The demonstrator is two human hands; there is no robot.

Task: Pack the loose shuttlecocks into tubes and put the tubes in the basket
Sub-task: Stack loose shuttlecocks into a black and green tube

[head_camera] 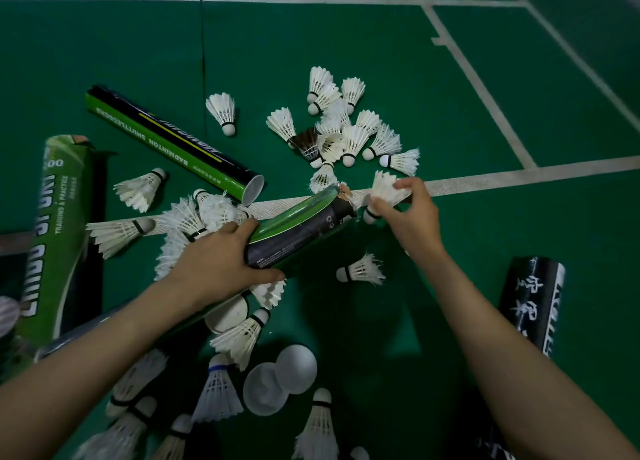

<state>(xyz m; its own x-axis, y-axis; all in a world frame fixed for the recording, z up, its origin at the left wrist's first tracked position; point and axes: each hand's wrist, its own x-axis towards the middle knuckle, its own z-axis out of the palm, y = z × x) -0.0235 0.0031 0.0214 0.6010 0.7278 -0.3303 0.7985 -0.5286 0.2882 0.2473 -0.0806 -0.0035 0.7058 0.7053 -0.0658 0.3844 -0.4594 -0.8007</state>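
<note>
My left hand [221, 258] grips a black-and-green tube [304, 224] that points up and to the right, its torn open mouth near the white court line. My right hand [408, 210] pinches a white shuttlecock [384, 191] right at that mouth, cork end toward the tube. Several loose shuttlecocks lie in a pile [346, 130] beyond the tube, and more are scattered to the left [138, 189] and below [239, 338]. No basket is in view.
An open black-and-green tube [173, 144] lies at upper left. A green tube [59, 231] stands at the far left and a black tube with white characters [530, 303] at the right. Two white caps [280, 380] lie on the green court floor [450, 78].
</note>
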